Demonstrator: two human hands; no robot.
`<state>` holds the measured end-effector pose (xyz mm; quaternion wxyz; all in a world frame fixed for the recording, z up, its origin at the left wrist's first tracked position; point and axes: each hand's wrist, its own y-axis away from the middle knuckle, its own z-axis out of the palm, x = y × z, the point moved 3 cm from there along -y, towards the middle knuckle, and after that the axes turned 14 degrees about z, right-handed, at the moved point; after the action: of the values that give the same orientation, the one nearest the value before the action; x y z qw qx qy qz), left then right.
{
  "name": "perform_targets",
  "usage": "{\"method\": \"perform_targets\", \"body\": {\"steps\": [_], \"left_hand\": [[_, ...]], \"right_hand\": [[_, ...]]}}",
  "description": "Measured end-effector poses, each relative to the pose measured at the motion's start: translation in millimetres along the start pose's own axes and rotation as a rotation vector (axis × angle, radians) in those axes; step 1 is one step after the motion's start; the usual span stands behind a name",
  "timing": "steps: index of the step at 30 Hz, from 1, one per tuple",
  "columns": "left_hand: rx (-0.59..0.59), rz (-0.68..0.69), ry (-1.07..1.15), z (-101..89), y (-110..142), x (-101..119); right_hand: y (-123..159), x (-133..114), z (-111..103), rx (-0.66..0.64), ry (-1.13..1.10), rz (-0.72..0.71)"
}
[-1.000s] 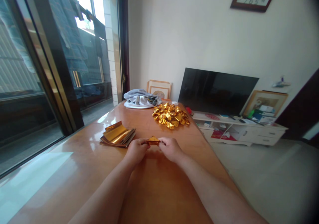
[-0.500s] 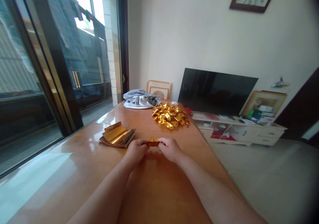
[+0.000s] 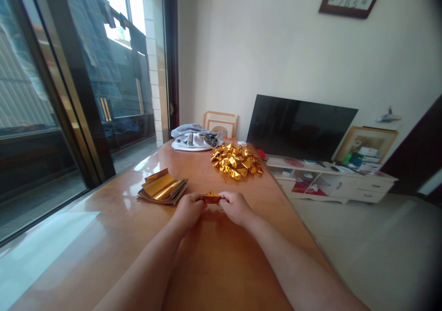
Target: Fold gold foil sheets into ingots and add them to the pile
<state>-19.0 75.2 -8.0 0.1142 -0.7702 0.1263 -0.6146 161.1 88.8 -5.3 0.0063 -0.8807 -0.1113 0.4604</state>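
A small folded piece of gold foil paper [image 3: 211, 197] is stretched between my two hands over the table. My left hand [image 3: 189, 208] pinches its left end, and my right hand [image 3: 236, 207] grips its right end; the fingertips partly hide both ends. The middle of the piece rises in a low peak. Left of my left hand lies a stack of gold foil paper sheets [image 3: 163, 189], the top ones curling up. Beyond my hands is a heap of folded gold foil pieces [image 3: 236, 161].
The glossy wooden table [image 3: 214, 265] runs away from me. Light-coloured cloth [image 3: 193, 138] is bundled at its far end. A television [image 3: 300, 126] stands on a white cabinet [image 3: 359, 186] to the right. A glass sliding door [image 3: 100, 71] is at the left.
The raised middle of the folded foil piece looks slightly lower and flatter than before. Both hands keep their places and their hold.
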Motion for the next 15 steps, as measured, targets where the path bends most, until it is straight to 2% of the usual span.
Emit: {"method": "perform_targets", "body": {"steps": [5,9,15], "left_hand": [[0.092,-0.003,-0.055,-1.7,-1.3,-3.6],[0.048,0.001,-0.14,-2.0,-2.5,-7.4],[0.022,-0.002,-0.098,-1.6,-2.1,-7.9]], "right_hand": [[-1.7,3.5,1.4,0.007,0.005,0.004],[-3.6,6.1,2.8,-0.002,0.0,0.012],[-3.2,4.3,2.5,-0.007,-0.006,0.012]]}}
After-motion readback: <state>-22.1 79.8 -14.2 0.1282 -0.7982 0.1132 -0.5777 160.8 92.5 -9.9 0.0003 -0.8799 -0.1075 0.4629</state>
